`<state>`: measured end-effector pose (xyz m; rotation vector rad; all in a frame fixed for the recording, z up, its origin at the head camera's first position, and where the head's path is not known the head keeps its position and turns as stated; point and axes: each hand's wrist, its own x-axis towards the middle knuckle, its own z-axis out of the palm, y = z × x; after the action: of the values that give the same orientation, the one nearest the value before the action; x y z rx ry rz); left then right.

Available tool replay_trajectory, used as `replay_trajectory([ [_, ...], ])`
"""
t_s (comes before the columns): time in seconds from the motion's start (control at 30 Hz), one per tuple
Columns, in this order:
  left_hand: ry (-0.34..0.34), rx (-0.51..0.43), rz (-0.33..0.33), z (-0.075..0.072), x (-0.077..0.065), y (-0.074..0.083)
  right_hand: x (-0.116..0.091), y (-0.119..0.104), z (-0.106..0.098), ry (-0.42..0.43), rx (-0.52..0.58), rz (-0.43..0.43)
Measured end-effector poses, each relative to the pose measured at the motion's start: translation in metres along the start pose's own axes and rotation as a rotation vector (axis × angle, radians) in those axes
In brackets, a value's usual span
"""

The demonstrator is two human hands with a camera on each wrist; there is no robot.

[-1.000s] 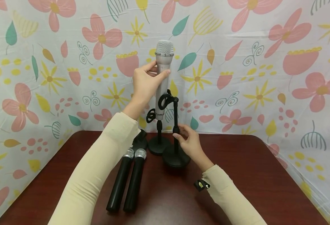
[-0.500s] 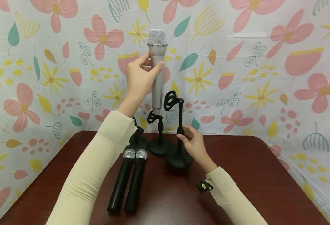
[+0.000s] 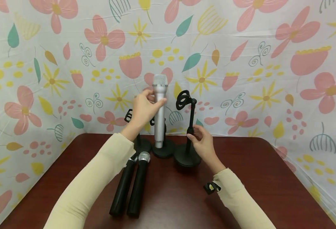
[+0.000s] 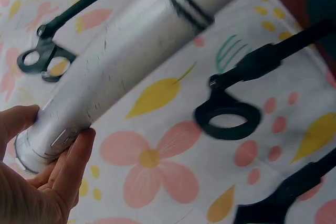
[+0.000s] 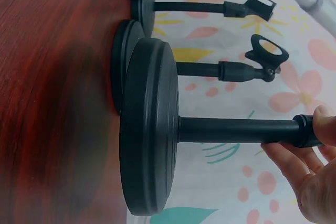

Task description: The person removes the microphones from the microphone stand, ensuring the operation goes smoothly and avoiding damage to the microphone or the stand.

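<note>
My left hand [image 3: 144, 108] grips a silver microphone [image 3: 160, 117] just below its mesh head, holding it upright in front of the middle black microphone stand [image 3: 165, 151]. In the left wrist view, thumb and fingers wrap the silver microphone [image 4: 113, 61] near its head end. On the right, my right hand [image 3: 204, 144] pinches the pole of another black microphone stand [image 3: 187, 156] at its collar. The right wrist view shows that stand's round base [image 5: 149, 129] close to the table, its clip out of frame. A third stand [image 3: 143, 145] is partly hidden behind my left arm.
Two black microphones with silver mesh heads, a left one [image 3: 122, 190] and a right one [image 3: 138, 189], lie side by side on the dark red table [image 3: 179, 203]. A flower-print cloth [image 3: 231, 105] hangs behind and along both sides.
The silver microphone in my left hand rises slightly, then comes down well below its earlier height, now in front of the middle stand. My right hand has shifted its stand to the right.
</note>
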<state>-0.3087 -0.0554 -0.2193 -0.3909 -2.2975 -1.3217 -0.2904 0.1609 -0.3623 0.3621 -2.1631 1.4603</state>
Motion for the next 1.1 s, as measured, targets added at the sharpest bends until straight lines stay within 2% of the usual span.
replay_trajectory([
  [0.1, -0.043, 0.072, -0.009, 0.006, -0.012, -0.008, -0.001, -0.002, -0.002, 0.007, 0.003, 0.023],
  [0.23, -0.096, 0.145, -0.017, 0.011, -0.028, -0.019, -0.005, -0.018, -0.004, 0.011, 0.007, 0.017],
  [0.33, -0.121, 0.177, -0.015, 0.013, -0.038, -0.026, -0.007, -0.03, -0.006, 0.008, 0.001, 0.019],
  [0.43, -0.129, 0.185, -0.007, 0.016, -0.046, -0.033, -0.007, -0.032, -0.006, 0.01, -0.006, 0.027],
  [0.93, -0.211, 0.194, 0.004, 0.027, -0.072, -0.061, -0.006, -0.026, -0.006, 0.008, 0.016, 0.007],
  [1.1, -0.243, 0.21, -0.04, 0.029, -0.079, -0.069, -0.003, -0.011, -0.003, 0.017, 0.01, -0.006],
])
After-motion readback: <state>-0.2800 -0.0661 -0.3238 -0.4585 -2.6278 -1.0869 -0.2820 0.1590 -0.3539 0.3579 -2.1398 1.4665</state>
